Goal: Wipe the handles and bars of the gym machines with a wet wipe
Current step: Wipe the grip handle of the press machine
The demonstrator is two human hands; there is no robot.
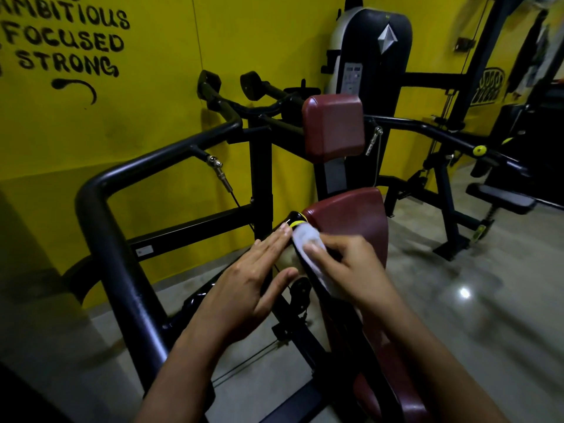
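A black gym machine with dark red pads fills the middle of the view. My right hand [348, 270] grips a white wet wipe [306, 242] and presses it on the black edge beside the red seat pad [354, 215]. Flat against the other side of that black part lies my left hand [253, 279], fingers straight and pointing up toward a yellow ring [296, 223]. A thick black bar [100, 203] bends round on the left. Two black handles [210, 83] stick up near the yellow wall.
A red back pad [334, 126] stands above the seat. The weight stack tower [372, 53] rises behind it. Another black machine frame [448, 206] stands at the right on the shiny floor. A cable with a metal clip [218, 169] hangs from the left bar.
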